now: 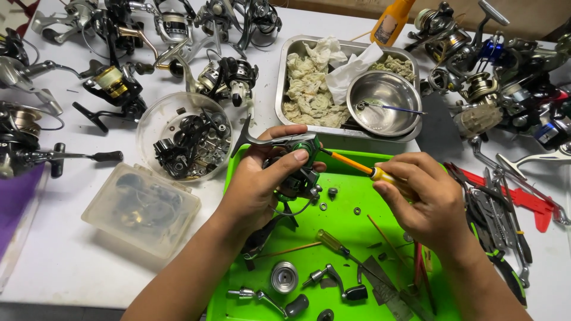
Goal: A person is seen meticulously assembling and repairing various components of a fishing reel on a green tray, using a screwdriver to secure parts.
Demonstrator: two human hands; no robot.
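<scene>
My left hand (262, 181) grips a dark green fishing reel body (295, 163) above a bright green tray (351, 193). In my right hand (425, 196) is a small screwdriver (357, 165) with a yellow and orange handle, its tip pointing left into the reel. Loose on the tray lie small washers (357, 210), a silver spool (284, 277), a reel handle (333, 279) and a second yellow-handled screwdriver (336, 245).
A metal tray (285, 71) holds rags and a steel bowl (383, 95). A round clear tub (178, 134) of dark parts and a clear lid (143, 208) sit left. Several reels crowd the back and both sides. Pliers and red tools (505, 208) lie right.
</scene>
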